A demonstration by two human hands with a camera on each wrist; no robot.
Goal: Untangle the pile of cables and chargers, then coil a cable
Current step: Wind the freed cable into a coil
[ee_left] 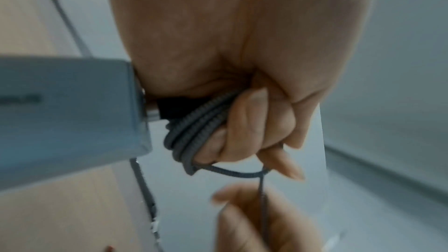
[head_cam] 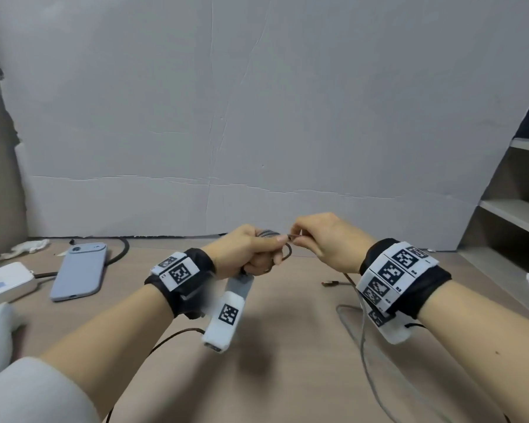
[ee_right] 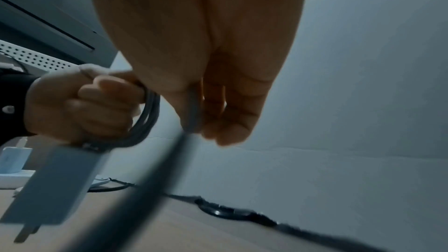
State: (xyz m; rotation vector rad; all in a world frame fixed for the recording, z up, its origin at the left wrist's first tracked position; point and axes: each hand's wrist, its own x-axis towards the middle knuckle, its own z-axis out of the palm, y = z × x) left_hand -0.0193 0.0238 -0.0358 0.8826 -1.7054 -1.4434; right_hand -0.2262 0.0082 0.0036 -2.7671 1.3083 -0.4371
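My left hand (head_cam: 268, 254) holds a grey braided cable (head_cam: 266, 233) wound in several loops round its curled fingers, close up as coils (ee_left: 191, 133). A grey charger block (head_cam: 242, 286) hangs below that fist, large in the left wrist view (ee_left: 67, 112) and seen with its prongs in the right wrist view (ee_right: 53, 185). My right hand (head_cam: 297, 237) pinches the free strand of the cable (ee_right: 191, 122) right beside the left hand. Both hands are raised above the wooden table (head_cam: 287, 346).
A blue-grey phone (head_cam: 80, 270) and a white power strip (head_cam: 3, 282) lie at the left, with a black cable (head_cam: 121, 251) behind them. A thin cable with a plug (head_cam: 330, 283) and a grey cable (head_cam: 361, 334) lie under my right wrist. Shelves (head_cam: 513, 215) stand at the right.
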